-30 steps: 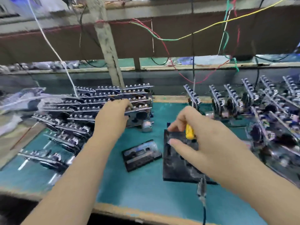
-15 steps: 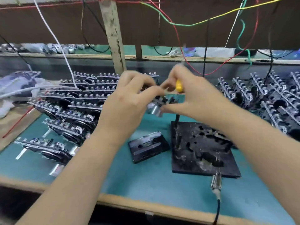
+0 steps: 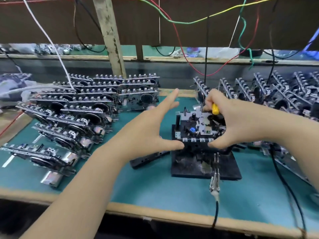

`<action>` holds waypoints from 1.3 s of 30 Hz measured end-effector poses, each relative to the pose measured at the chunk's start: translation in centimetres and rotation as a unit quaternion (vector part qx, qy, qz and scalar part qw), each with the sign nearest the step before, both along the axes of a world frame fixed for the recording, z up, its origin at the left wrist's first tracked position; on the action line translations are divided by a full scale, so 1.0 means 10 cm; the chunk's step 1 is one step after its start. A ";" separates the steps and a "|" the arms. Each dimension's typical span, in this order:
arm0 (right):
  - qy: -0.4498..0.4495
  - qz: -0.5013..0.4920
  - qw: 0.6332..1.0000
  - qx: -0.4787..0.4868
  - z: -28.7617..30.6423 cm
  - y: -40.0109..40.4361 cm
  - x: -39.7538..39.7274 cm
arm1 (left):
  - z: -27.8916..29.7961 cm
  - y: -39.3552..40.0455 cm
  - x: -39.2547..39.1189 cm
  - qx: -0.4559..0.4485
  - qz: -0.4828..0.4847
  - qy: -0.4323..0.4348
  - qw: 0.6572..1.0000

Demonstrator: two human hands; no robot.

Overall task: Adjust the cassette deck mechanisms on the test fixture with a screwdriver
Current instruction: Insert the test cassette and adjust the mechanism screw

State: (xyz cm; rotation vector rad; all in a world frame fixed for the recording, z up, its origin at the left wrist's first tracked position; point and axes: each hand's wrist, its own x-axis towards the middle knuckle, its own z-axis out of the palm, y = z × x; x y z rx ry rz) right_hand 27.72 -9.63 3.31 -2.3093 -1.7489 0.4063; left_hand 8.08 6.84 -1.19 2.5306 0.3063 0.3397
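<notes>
- The deck [image 3: 198,125] sits on the black fixture [image 3: 205,163], mid-bench on the green mat [image 3: 155,190].
- My left hand [image 3: 153,130] is spread, thumb at the deck's front edge.
- My right hand [image 3: 229,125] curls round the yellow screwdriver [image 3: 215,108], thumb on the front edge.
- I judge it light, rigid, sharp-edged stamped metal, with delicate parts on top; hold by the frame edges.

a cassette mechanism [image 3: 198,126] sits on the black fixture [image 3: 189,168]; left hand [image 3: 151,128] spread beside it, right hand [image 3: 231,123] gripping a yellow screwdriver [image 3: 215,109].
</notes>
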 end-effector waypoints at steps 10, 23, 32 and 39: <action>0.003 0.000 1.000 -0.023 -0.09 -0.01 0.08 | 0.07 0.08 0.19 -0.047 0.031 0.060 0.997; -0.050 -0.025 0.997 -0.050 0.15 -0.19 0.20 | 0.09 0.08 0.23 -0.060 0.023 0.073 0.995; -0.009 -0.044 0.998 -0.046 0.01 -0.23 0.27 | 0.02 0.06 0.09 0.021 0.064 0.126 0.990; 0.013 -0.044 0.999 -0.026 -0.03 -0.28 0.26 | -0.05 0.11 -0.43 0.117 0.140 0.254 0.950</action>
